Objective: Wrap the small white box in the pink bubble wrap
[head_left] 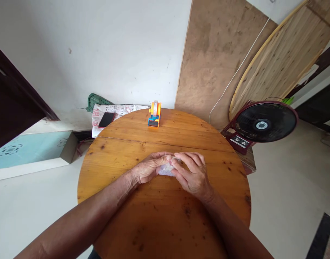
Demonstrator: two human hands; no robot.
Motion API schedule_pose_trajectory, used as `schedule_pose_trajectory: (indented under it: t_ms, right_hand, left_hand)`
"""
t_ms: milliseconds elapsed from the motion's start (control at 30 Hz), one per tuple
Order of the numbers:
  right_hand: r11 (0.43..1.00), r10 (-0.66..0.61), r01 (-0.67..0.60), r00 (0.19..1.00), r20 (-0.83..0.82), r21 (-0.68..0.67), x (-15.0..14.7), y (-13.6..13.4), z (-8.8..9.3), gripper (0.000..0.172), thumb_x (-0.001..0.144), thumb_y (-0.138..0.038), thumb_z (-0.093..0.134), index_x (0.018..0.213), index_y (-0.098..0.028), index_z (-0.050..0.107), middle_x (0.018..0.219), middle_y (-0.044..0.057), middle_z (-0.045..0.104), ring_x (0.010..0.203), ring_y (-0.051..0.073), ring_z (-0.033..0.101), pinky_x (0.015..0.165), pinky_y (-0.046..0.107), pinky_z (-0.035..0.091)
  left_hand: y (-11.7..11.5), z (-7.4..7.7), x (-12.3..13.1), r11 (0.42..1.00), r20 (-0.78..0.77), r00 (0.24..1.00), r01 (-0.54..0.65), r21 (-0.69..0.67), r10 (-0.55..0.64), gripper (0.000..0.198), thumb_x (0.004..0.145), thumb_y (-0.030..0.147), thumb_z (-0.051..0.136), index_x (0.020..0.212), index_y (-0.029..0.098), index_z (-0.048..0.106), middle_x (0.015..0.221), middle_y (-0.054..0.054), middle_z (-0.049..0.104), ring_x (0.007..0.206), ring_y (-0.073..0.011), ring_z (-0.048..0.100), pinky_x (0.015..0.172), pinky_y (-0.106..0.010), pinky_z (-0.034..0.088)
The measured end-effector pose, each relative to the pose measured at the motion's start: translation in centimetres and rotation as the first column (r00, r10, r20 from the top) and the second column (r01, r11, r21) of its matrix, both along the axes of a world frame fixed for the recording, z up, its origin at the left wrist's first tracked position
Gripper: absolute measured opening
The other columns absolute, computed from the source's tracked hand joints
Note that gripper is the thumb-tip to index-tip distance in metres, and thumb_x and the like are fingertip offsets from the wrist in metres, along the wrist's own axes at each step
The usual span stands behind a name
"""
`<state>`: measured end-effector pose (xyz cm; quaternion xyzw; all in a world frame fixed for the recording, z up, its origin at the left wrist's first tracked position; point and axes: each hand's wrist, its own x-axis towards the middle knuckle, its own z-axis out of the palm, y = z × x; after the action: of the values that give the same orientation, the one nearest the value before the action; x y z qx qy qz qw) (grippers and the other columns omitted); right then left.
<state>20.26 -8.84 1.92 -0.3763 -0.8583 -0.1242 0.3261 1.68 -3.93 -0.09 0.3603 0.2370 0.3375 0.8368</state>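
Observation:
Between my two hands, over the middle of the round wooden table (121, 151), is a small bundle in clear, bubble-wrap-like plastic (166, 170). My left hand (151, 167) grips its left side, with the thumb lying along the top. From the right, my right hand (192, 172) holds the bundle with bent fingertips near the upper edge. What the plastic contains is hidden. A tape dispenser (154, 114), orange and blue with a roll of clear tape, stands at the table's far edge, beyond both hands.
A black phone (106, 119) lies on a printed white sack (96, 131) at the back left, near a dark green bag (98, 100). An electric heater or fan with a black round face (262, 122) stands right of the table. A white cable (237, 68) runs down the board behind.

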Motion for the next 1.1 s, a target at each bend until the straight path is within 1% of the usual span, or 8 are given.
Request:
schedule_pose_trajectory:
  t_ms: [200, 267, 333, 433, 500, 767, 967, 1100]
  right_hand:
    - [0.999, 0.034, -0.033, 0.972, -0.234, 0.009, 0.3, -0.3, 0.2, 0.028, 0.08, -0.019, 0.065, 0.106, -0.029, 0.065, 0.122, 0.007, 0.062, 0.106, 0.026, 0.059, 0.089, 0.045, 0.044]
    - [0.998, -0.007, -0.017, 0.935, -0.354, -0.066, 0.4, -0.3, 0.4, 0.029, 0.08, -0.021, 0.065, 0.108, -0.027, 0.063, 0.126, 0.009, 0.058, 0.111, 0.027, 0.057, 0.093, 0.046, 0.045]
    - [0.982, -0.052, -0.029, 0.907, -0.418, -0.184, 0.4, -0.1, 0.5, 0.04, 0.079, -0.027, 0.066, 0.118, -0.024, 0.058, 0.131, 0.011, 0.054, 0.119, 0.029, 0.053, 0.1, 0.048, 0.042]
    - [0.925, -0.092, -0.065, 0.917, -0.387, -0.376, 0.3, 0.3, 0.4, 0.063, 0.076, -0.034, 0.069, 0.134, -0.022, 0.046, 0.135, 0.012, 0.054, 0.124, 0.03, 0.051, 0.103, 0.048, 0.041]
    - [0.898, -0.113, -0.054, 0.931, -0.347, -0.437, 0.1, 0.5, 0.1, 0.068, 0.075, -0.033, 0.07, 0.136, -0.023, 0.043, 0.132, 0.011, 0.057, 0.121, 0.029, 0.054, 0.102, 0.046, 0.042]
    - [0.939, -0.123, -0.001, 0.933, -0.339, -0.344, 0.0, 0.6, -0.6, 0.056, 0.076, -0.029, 0.072, 0.128, -0.026, 0.051, 0.119, 0.008, 0.065, 0.109, 0.026, 0.06, 0.094, 0.043, 0.046]
    - [0.944, -0.152, 0.053, 0.946, -0.286, -0.326, 0.2, 1.0, -1.4, 0.052, 0.079, -0.031, 0.069, 0.127, -0.025, 0.052, 0.115, 0.009, 0.066, 0.105, 0.027, 0.061, 0.091, 0.044, 0.048]
    - [0.939, -0.143, 0.048, 0.955, -0.259, -0.34, 0.0, 1.0, -1.9, 0.054, 0.077, -0.031, 0.07, 0.127, -0.023, 0.052, 0.115, 0.01, 0.066, 0.106, 0.027, 0.061, 0.092, 0.045, 0.048]
  left_hand:
    - [0.3, 0.3, -0.1, 1.0, -0.013, 1.0, -0.012, 0.021, 0.013, 0.038, 0.072, 0.038, 0.08, 0.101, 0.015, 0.072, 0.093, -0.008, 0.071, 0.078, -0.0161, 0.065, 0.073, -0.028, 0.051]
    - [0.4, 0.3, -0.2, 1.0, -0.032, 0.999, -0.025, 0.01, 0.025, 0.041, 0.071, 0.039, 0.081, 0.102, 0.015, 0.071, 0.093, -0.008, 0.072, 0.079, -0.017, 0.065, 0.074, -0.029, 0.051]
    - [0.4, 0.3, -0.3, 1.0, -0.039, 0.999, -0.023, 0.007, 0.023, 0.042, 0.071, 0.039, 0.081, 0.103, 0.015, 0.071, 0.093, -0.008, 0.072, 0.079, -0.0174, 0.066, 0.074, -0.029, 0.051]
    - [0.3, 0.4, -0.3, 1.0, -0.036, 0.999, -0.017, 0.017, 0.018, 0.042, 0.071, 0.036, 0.082, 0.105, 0.015, 0.071, 0.093, -0.008, 0.072, 0.08, -0.0169, 0.066, 0.075, -0.028, 0.05]
    - [0.3, 0.5, -0.2, 0.999, -0.032, 0.999, -0.023, 0.039, 0.025, 0.043, 0.071, 0.036, 0.081, 0.106, 0.014, 0.07, 0.095, -0.008, 0.071, 0.08, -0.0163, 0.065, 0.075, -0.027, 0.049]
    - [0.4, 0.6, 0.1, 0.993, -0.052, 0.992, -0.115, 0.01, 0.115, 0.065, 0.07, 0.039, 0.081, 0.126, 0.022, 0.055, 0.093, -0.004, 0.069, 0.076, -0.0161, 0.064, 0.071, -0.028, 0.049]
    - [0.4, 0.1, 0.2, 0.968, -0.192, 0.954, -0.206, 0.142, 0.231, 0.054, 0.071, 0.054, 0.075, 0.107, 0.016, 0.064, 0.085, -0.003, 0.068, 0.076, -0.0176, 0.062, 0.07, -0.028, 0.046]
    - [0.4, 0.0, 0.4, 0.955, -0.276, 0.922, -0.224, 0.194, 0.273, 0.059, 0.062, 0.046, 0.083, 0.106, 0.014, 0.061, 0.082, -0.001, 0.067, 0.067, -0.0131, 0.059, 0.062, -0.024, 0.043]
